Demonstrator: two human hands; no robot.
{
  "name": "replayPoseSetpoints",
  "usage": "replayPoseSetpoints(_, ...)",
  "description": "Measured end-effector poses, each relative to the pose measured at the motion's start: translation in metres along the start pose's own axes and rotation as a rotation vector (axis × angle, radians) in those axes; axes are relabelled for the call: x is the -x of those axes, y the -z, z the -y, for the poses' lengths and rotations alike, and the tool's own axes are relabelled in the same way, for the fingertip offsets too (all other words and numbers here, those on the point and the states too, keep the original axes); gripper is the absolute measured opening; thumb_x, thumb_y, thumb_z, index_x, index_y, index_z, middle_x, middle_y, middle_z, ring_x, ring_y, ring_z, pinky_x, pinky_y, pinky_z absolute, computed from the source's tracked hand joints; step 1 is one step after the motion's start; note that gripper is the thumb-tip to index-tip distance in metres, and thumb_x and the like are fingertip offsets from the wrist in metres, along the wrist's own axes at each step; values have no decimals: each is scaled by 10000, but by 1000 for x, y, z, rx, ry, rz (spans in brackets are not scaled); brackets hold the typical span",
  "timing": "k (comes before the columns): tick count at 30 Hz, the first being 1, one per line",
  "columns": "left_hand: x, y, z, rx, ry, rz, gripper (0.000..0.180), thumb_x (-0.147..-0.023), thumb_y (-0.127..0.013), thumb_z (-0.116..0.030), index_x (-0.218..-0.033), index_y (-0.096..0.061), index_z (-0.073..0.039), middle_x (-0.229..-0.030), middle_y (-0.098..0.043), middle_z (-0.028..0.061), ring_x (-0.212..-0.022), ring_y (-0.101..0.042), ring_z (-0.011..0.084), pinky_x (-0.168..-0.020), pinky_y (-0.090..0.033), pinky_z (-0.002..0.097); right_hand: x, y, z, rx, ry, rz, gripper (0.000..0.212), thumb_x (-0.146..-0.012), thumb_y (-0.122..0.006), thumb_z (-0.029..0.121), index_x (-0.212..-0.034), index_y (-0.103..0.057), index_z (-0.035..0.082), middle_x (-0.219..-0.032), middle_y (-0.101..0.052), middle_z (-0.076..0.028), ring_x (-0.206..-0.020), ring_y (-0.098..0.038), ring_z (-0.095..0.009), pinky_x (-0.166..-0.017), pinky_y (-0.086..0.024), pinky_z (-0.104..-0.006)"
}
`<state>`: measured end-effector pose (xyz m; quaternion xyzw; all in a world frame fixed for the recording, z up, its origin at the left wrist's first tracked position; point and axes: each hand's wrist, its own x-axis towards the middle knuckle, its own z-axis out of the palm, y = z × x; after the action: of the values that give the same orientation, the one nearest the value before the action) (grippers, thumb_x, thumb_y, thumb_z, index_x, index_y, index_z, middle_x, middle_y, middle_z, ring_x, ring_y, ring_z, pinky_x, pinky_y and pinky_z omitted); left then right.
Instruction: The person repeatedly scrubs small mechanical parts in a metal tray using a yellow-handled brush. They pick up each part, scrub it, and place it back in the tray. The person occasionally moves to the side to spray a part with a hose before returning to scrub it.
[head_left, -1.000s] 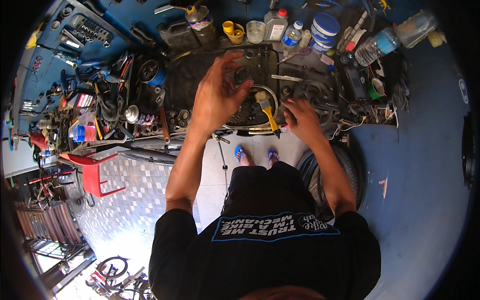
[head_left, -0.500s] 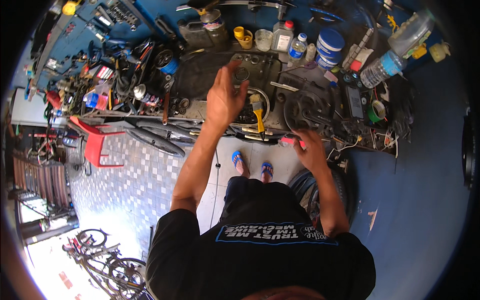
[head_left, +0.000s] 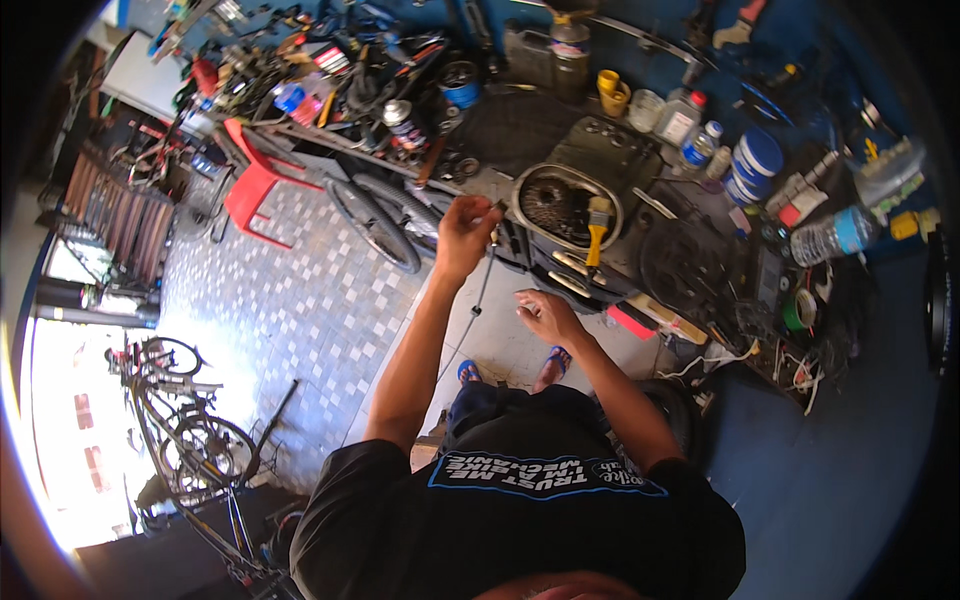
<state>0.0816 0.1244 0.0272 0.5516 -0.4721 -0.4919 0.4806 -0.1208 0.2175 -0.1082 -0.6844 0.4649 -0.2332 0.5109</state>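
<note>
My left hand (head_left: pixel 465 240) is raised just off the front edge of the bench. Its fingertips are pinched, with a small dark piece at them, too small to make out. My right hand (head_left: pixel 550 317) hangs lower, in front of my body, its fingers loosely stretched and nothing visible in them. Beyond the hands, an oval metal pan (head_left: pixel 518 212) holds dark bicycle sprockets (head_left: pixel 550 197). A yellow-handled paintbrush (head_left: pixel 596 240) lies across the pan's right side, bristles away from me. Right of it lies a dark crankset (head_left: pixel 685 262).
Bottles, a blue-and-white tub (head_left: pixel 752 165) and yellow cups (head_left: pixel 612 92) line the back of the bench. Tools and a spray can (head_left: pixel 402 124) crowd its left. Bicycle tyres (head_left: pixel 385 225) show below the edge, near a red chair (head_left: pixel 250 190). Bicycles (head_left: pixel 200 440) stand lower left.
My left hand has come back from over the bench to its front edge, fingers now pinched. My right hand has moved left and toward my body. The view has turned and shifted.
</note>
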Motion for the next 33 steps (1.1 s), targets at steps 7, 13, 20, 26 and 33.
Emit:
replayPoseSetpoints(7, 128, 170, 26, 464, 261, -438, 245, -1051, -652, -315, -1155, -626, -94, -1140, -738, 115, -699, -544, 129, -603, -433, 276, -154, -108, -79, -172, -223, -231, 836, -919, -752, 472, -1506, -446, -38, -1365, -644, -212, -1278, -623, -332, -1075, -482, -401)
replayPoseSetpoints(13, 233, 286, 48, 691, 273, -613, 289, -1084, -586, -374, -1130, -651, -97, -1251, -732, 167, -756, -533, 123, -644, -442, 268, -237, -96, -72, -3, -453, -655, 804, -935, -593, 673, -1378, -622, 3, -1351, -669, -216, -1268, -628, -390, -1064, -479, -487)
replayPoseSetpoints(20, 307, 369, 73, 579, 172, -774, 268, -1060, -647, -328, -1180, -661, -89, -1224, -738, 102, -803, -641, 146, -663, -521, 271, -236, -99, -13, -532, -321, -917, 576, -949, -692, 556, -1021, -753, -12, -1031, -771, -120, -956, -732, -237, -896, -557, -396)
replayPoseSetpoints(26, 322, 427, 119, 457, 232, -922, 284, -1043, -678, -306, -1209, -666, -77, -1166, -742, 73, -863, -710, 174, -662, -548, 293, -209, -102, 80, -405, -44, -838, 377, -1095, -557, 335, -1221, -583, -19, -909, -684, -63, -748, -681, -144, -619, -563, -277)
replayPoseSetpoints(33, 316, 489, 195, 437, 325, -1061, 347, -1027, -692, -333, -1199, -680, -31, -1110, -740, 95, -841, -749, 214, -620, -598, 329, -208, -170, 195, 443, 373, -264, 431, -1095, -525, 414, -1242, -539, 9, -1135, -640, -235, -997, -673, -409, -856, -541, -478)
